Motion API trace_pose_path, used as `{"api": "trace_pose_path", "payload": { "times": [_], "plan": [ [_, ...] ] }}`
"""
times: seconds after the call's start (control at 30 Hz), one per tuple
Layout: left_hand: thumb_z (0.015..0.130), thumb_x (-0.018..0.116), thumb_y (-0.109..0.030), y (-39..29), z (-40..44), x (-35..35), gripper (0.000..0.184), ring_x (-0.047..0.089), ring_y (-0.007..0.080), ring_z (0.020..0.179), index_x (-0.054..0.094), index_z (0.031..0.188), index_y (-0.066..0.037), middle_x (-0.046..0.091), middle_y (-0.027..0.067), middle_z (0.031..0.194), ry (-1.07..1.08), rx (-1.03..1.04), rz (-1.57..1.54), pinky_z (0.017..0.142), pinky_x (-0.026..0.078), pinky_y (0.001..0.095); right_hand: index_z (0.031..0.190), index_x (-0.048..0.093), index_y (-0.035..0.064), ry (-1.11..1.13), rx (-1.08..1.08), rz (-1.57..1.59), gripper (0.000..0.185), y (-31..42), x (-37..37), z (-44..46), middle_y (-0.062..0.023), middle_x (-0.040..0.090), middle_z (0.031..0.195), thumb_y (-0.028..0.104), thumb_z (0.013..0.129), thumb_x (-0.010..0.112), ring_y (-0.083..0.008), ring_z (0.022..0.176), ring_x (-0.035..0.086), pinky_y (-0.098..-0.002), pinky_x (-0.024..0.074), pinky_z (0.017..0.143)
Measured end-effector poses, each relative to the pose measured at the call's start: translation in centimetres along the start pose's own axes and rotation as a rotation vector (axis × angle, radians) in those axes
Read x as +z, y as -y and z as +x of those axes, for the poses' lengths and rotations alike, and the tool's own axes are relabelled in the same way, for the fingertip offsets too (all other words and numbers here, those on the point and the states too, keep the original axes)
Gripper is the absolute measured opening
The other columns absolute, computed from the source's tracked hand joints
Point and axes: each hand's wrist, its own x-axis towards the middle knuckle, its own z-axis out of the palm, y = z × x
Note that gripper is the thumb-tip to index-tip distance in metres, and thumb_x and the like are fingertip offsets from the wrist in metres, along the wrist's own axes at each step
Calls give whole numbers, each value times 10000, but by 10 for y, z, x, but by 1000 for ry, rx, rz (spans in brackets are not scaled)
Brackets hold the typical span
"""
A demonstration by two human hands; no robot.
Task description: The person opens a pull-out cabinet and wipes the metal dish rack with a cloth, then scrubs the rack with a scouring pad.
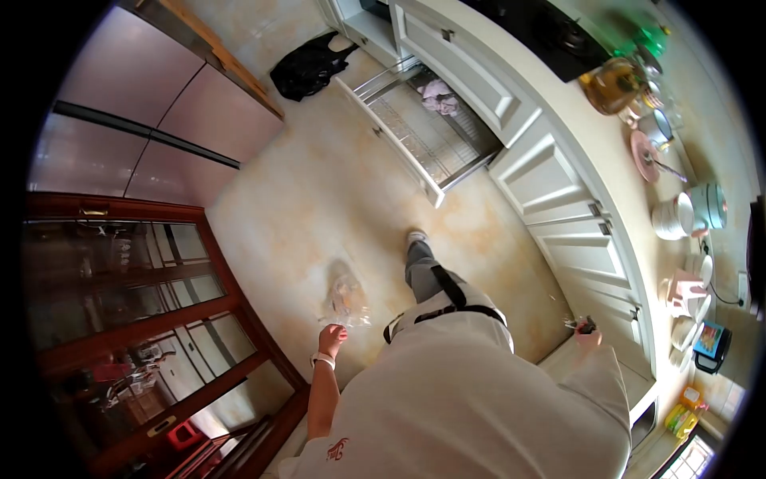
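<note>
My left hand (332, 340), with a white band at the wrist, is closed on a clear plastic bag (346, 298) that hangs over the tiled floor. Something pale seems to be inside the bag, but I cannot make it out. Out to the right, my right hand (589, 338) is closed around a small bunch of dark and shiny metal-looking pieces (586, 325), too small to name. It is beside the white lower cabinets (594, 251). Farther ahead, a wire-basket drawer (399, 152) is pulled out, with a pinkish cloth (438, 97) in it.
A black bag (309, 67) lies on the floor near the far wall. Glass-doored wooden cabinet (227, 279) and pinkish fridge (175, 120) stand left. Along the right counter (594, 152) are a glass jug (613, 86), a pink plate (643, 156) and a white container (673, 217).
</note>
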Motion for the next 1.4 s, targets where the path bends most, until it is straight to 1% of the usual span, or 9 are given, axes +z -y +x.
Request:
{"api": "trace_pose_path", "payload": {
  "times": [0.17, 0.33, 0.5, 0.57, 0.73, 0.87, 0.9, 1.17, 1.4],
  "plan": [
    [814, 528, -201, -27, 20, -65, 177, 589, 153, 601, 582, 793, -33, 608, 54, 715, -90, -226, 10, 512, 457, 261, 815, 582, 94, -26, 219, -781, 126, -82, 74, -10, -62, 593, 728, 214, 789, 552, -188, 683, 598, -327, 497, 546],
    [777, 495, -250, 66, 71, -128, 261, 584, 208, 548, 585, 648, -40, 603, 105, 643, 140, -38, 843, 488, 456, 339, 987, 635, 102, -415, -659, -2608, 232, -139, 190, -34, -102, 629, 980, 199, 786, 571, -230, 817, 627, -320, 494, 764],
    [757, 499, -270, -2, 174, -191, 283, 607, 287, 686, 607, 650, -32, 631, 150, 711, 461, 361, 903, 639, 474, 386, 999, 563, 65, -254, -78, -1501, 248, -203, 255, -11, -122, 622, 854, 233, 818, 567, -255, 675, 627, -392, 526, 550],
    [773, 492, -253, -110, 247, -217, 263, 595, 292, 710, 602, 697, -26, 625, 157, 751, 471, 74, 1223, 659, 468, 388, 1003, 545, 56, -241, 30, -1183, 258, -240, 298, -26, -127, 620, 823, 241, 826, 566, -261, 640, 627, -410, 534, 496],
    [812, 483, -158, -355, 408, -186, 174, 565, 268, 696, 578, 811, -12, 599, 139, 784, -140, 361, 915, 648, 463, 364, 983, 524, 62, -252, -526, -1166, 237, -368, 450, -91, -89, 562, 664, 209, 804, 573, -179, 482, 531, -347, 458, 422],
    [750, 550, -67, -464, 447, -135, 92, 566, 251, 710, 565, 819, -9, 583, 121, 802, 112, 408, 600, 670, 463, 329, 1009, 558, 38, 42, -1065, -1417, 301, -424, 543, -40, -139, 563, 902, 111, 721, 606, -188, 647, 565, -316, 459, 516],
    [725, 544, -45, -480, 450, -126, 112, 561, 259, 748, 560, 831, -14, 572, 125, 828, 187, 482, 681, 692, 461, 335, 971, 565, 63, 61, -905, -1383, 284, -434, 594, -67, -177, 537, 983, 143, 703, 614, -327, 940, 508, -395, 411, 805],
    [624, 496, 4, -594, 558, 37, 635, 289, 385, 1229, 377, 1244, -60, 358, 170, 1301, 489, 1008, 1021, 1006, 248, 471, 944, 540, 44, 467, -1122, -1440, 241, -539, 838, 53, -159, 509, 974, 150, 740, 614, -359, 900, 522, -400, 434, 776],
    [653, 616, -141, -588, 690, 133, 557, 300, 378, 1210, 433, 1170, -43, 386, 158, 1239, 696, 1329, 1247, 979, 174, 590, 930, 521, 37, 600, -1336, -1372, 248, -608, 931, 186, -142, 520, 945, 116, 722, 632, -351, 850, 537, -390, 452, 734]
  ]
}}
